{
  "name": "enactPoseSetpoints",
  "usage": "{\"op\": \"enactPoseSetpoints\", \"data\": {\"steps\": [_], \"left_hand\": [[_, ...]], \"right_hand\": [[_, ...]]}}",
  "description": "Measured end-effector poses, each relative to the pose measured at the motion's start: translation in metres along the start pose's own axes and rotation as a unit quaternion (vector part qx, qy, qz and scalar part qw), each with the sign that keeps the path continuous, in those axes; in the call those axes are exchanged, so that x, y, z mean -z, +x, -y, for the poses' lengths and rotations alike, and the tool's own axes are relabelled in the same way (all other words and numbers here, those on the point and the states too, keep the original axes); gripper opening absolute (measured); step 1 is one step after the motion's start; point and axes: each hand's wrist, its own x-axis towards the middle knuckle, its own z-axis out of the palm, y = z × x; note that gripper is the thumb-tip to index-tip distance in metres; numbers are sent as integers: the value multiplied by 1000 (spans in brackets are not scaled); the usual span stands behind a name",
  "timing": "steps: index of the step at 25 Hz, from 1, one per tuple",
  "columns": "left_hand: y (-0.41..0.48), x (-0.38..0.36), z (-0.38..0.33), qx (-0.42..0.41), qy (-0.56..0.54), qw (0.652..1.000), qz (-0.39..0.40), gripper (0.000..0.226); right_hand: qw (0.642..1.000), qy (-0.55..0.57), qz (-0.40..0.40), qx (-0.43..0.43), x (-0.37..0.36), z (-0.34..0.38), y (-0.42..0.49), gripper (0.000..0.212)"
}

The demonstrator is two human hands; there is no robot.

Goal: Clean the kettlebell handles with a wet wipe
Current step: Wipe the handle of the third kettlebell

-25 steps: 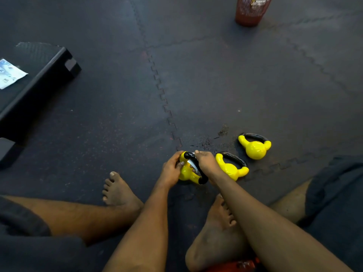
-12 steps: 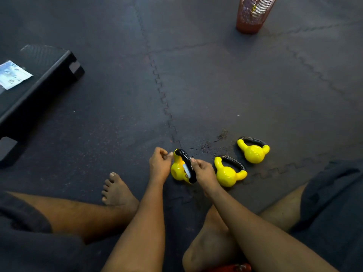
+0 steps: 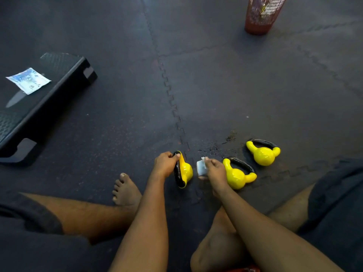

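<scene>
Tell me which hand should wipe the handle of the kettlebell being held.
Right. The right hand pinches the wet wipe just beside the kettlebell, while the left hand grips its handle at the top end, steadying it.

On the floor (image 3: 216, 85), the left kettlebell (image 3: 185, 171), middle kettlebell (image 3: 235, 176) and right kettlebell (image 3: 263, 154) sit in a row. The left hand (image 3: 165, 163) grips the left kettlebell; the right hand (image 3: 215, 169) holds the wipe (image 3: 201, 167) between the left and middle ones. A step (image 3: 59, 91) bearing a packet (image 3: 29, 80) lies far left, and a bin (image 3: 261, 14) stands far behind.

Three yellow kettlebells (image 3: 186, 171) (image 3: 236, 176) (image 3: 263, 155), one white wipe (image 3: 201, 168), one red mesh bin (image 3: 261, 14), one black step platform (image 3: 59, 91), one blue-white packet (image 3: 28, 80)
</scene>
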Motion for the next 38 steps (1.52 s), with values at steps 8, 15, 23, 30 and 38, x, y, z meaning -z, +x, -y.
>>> {"op": "enactPoseSetpoints", "data": {"steps": [8, 15, 23, 30, 38], "left_hand": [[-6, -3, 13, -34, -17, 999, 38, 22], [-7, -5, 30, -24, -54, 998, -4, 29], [-4, -1, 29, -38, -23, 999, 8, 29], [-13, 5, 37, -90, -39, 995, 36, 18], [-14, 9, 40, -63, -65, 996, 27, 20]], "right_hand": [[995, -90, -45, 27, -7, 11, 18, 12], [979, -180, 1, 94, -38, 15, 10, 31], [976, -153, 94, 124, -55, -9, -20, 33], [986, 0, 157, -50, -58, 8, 29, 65], [979, -6, 198, -36, -65, 0, 3, 56]]}}
